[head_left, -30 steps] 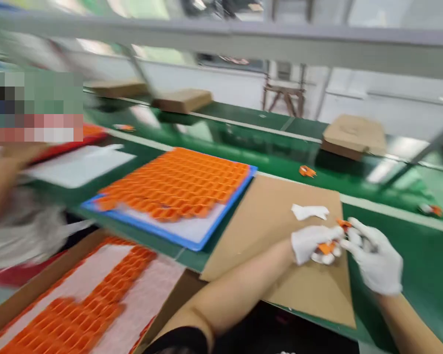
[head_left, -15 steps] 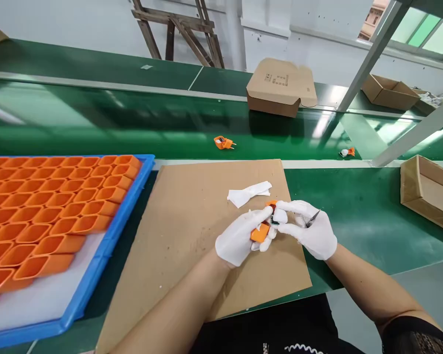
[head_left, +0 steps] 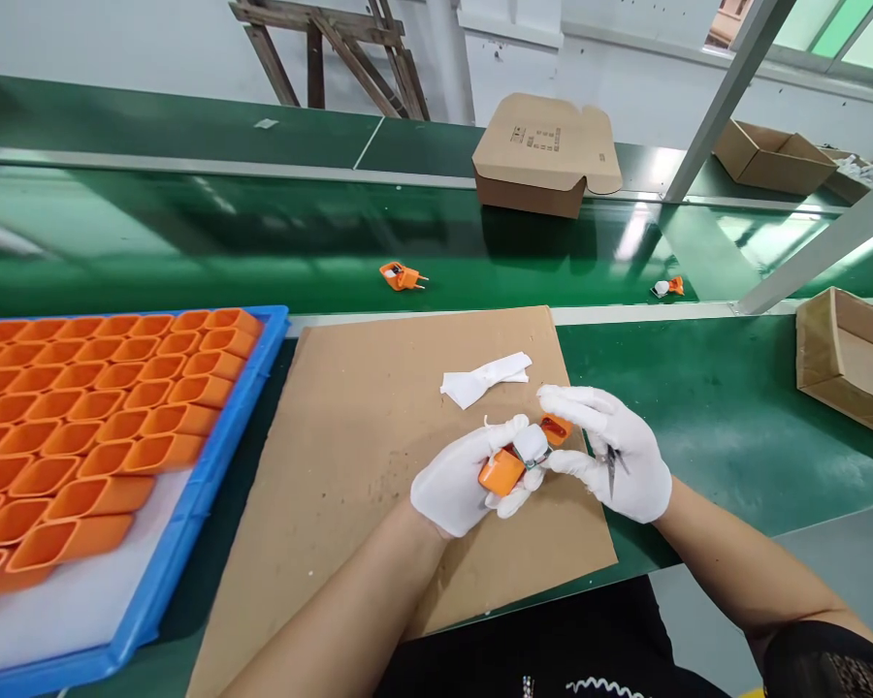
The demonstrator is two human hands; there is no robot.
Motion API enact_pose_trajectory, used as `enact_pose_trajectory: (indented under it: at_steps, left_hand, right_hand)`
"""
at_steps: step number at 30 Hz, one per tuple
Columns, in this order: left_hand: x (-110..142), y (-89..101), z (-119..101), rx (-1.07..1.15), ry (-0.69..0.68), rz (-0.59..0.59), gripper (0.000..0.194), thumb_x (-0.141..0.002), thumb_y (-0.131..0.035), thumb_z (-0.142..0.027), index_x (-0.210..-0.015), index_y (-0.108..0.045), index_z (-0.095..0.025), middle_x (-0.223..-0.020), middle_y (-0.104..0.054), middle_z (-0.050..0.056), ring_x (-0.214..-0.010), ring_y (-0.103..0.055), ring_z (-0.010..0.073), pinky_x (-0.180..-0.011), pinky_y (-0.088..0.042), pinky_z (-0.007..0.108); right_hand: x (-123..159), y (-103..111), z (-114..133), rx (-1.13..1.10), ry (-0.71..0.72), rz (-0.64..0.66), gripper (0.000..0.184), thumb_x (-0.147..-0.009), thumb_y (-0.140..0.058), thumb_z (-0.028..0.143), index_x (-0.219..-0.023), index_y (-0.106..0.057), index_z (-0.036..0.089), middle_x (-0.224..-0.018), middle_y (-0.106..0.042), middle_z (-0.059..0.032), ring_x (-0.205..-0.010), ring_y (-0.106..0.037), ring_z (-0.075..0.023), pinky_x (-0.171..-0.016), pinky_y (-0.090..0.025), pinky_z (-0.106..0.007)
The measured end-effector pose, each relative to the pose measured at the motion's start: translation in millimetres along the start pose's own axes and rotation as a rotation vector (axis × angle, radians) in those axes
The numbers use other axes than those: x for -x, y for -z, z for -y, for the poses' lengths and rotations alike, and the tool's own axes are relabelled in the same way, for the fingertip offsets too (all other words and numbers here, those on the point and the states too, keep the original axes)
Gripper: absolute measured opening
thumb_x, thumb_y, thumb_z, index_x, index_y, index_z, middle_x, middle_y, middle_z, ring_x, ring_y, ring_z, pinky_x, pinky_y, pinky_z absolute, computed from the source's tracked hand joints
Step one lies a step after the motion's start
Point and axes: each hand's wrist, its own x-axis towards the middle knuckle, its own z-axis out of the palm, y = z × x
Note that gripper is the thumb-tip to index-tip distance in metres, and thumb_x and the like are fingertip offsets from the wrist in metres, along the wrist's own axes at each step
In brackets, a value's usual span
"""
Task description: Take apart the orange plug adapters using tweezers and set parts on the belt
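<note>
My left hand, in a white glove, is closed on an orange charger housing. A white block on a small circuit board sits against that housing, and a second orange piece lies at its far end. My gloved right hand has thumb and forefinger around this end, the thumb by the board. Tucked in its curled fingers is a dark pointed metal tool that looks like tweezers. Whether the right fingertips touch the orange piece is hard to tell. A crumpled white strip lies just beyond my hands.
Under my hands is a cardboard sheet. A blue tray of orange sleeves stands left. On the green belt lie an orange plug, another orange-and-white part and a carton. An open box sits right.
My right fingers have spread and shifted slightly right, showing more of the white block and far orange piece. The tool has turned more upright. On the belt, the orange plug has moved left.
</note>
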Motion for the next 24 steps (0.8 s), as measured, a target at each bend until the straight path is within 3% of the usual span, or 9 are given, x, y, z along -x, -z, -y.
enact_pose_trajectory:
  at_steps: [3,7,10,14,18,21,24]
  left_hand:
    - [0,-4.7,-2,-0.150,0.027,-0.035,0.054,-0.092,-0.048,-0.066,-0.065,-0.047,-0.020,-0.043,-0.050,-0.003,-0.038,-0.034,0.0079,-0.044,-0.018,0.026]
    - [-2,-5.3,3,-0.290,-0.043,-0.090,0.062,-0.091,-0.040,-0.073,-0.063,-0.051,-0.019,-0.045,-0.051,-0.001,-0.043,-0.036,0.0098,-0.045,-0.020,0.025]
    - [-4,-3.0,7,-0.336,-0.048,-0.173,0.057,-0.086,-0.048,-0.072,-0.066,-0.055,-0.019,-0.049,-0.055,0.000,-0.046,-0.041,0.0116,-0.047,-0.024,0.026]
    - [-5,-4.8,6,-0.330,-0.028,-0.263,0.040,-0.083,-0.063,-0.051,-0.061,-0.052,-0.019,-0.053,-0.057,0.000,-0.051,-0.046,0.0124,-0.055,-0.033,0.027]
    - [-3,-6.6,-2,-0.364,-0.024,-0.143,0.043,-0.084,-0.058,-0.051,-0.055,-0.051,-0.020,-0.045,-0.050,0.001,-0.049,-0.038,0.0131,-0.050,-0.026,0.028]
    - [-3,-4.1,-3,-0.389,-0.004,-0.078,0.053,-0.084,-0.057,-0.063,-0.055,-0.053,-0.019,-0.044,-0.049,0.001,-0.047,-0.035,0.0115,-0.049,-0.024,0.027]
    - [-4,0.5,1,-0.342,-0.036,-0.071,0.057,-0.080,-0.059,-0.073,-0.067,-0.057,-0.018,-0.062,-0.059,0.003,-0.047,-0.043,0.0102,-0.047,-0.024,0.026]
  right_hand:
    - [3,-3,-3,-0.203,-0.042,0.105,0.050,-0.096,-0.066,0.026,-0.145,-0.055,0.031,-0.116,-0.072,-0.0062,-0.100,-0.073,-0.0199,-0.091,-0.062,-0.037]
    - [6,-8,-6,-0.196,-0.098,0.024,0.047,-0.090,-0.074,0.023,-0.135,-0.064,0.029,-0.093,-0.073,-0.0003,-0.074,-0.069,-0.0135,-0.069,-0.062,-0.029]
    - [9,-11,-9,-0.036,-0.119,-0.043,0.045,-0.087,-0.076,0.019,-0.129,-0.069,0.030,-0.090,-0.073,-0.0009,-0.076,-0.067,-0.0151,-0.072,-0.061,-0.032]
    - [10,-12,-13,0.011,-0.102,-0.042,0.045,-0.082,-0.079,0.018,-0.124,-0.072,0.033,-0.093,-0.072,-0.0029,-0.085,-0.069,-0.0185,-0.077,-0.060,-0.035]
    - [6,-5,-11,-0.123,-0.218,0.096,0.056,-0.075,-0.085,0.018,-0.126,-0.070,0.034,-0.118,-0.070,-0.0054,-0.102,-0.070,-0.0220,-0.087,-0.061,-0.037]
    - [3,1,-9,-0.241,-0.221,0.188,0.053,-0.083,-0.075,0.012,-0.130,-0.068,0.034,-0.108,-0.074,-0.0026,-0.096,-0.071,-0.0190,-0.088,-0.061,-0.037]
    - [2,3,-8,-0.196,-0.244,0.072,0.044,-0.078,-0.080,0.012,-0.117,-0.075,0.031,-0.100,-0.075,-0.0019,-0.090,-0.071,-0.0183,-0.081,-0.062,-0.036]
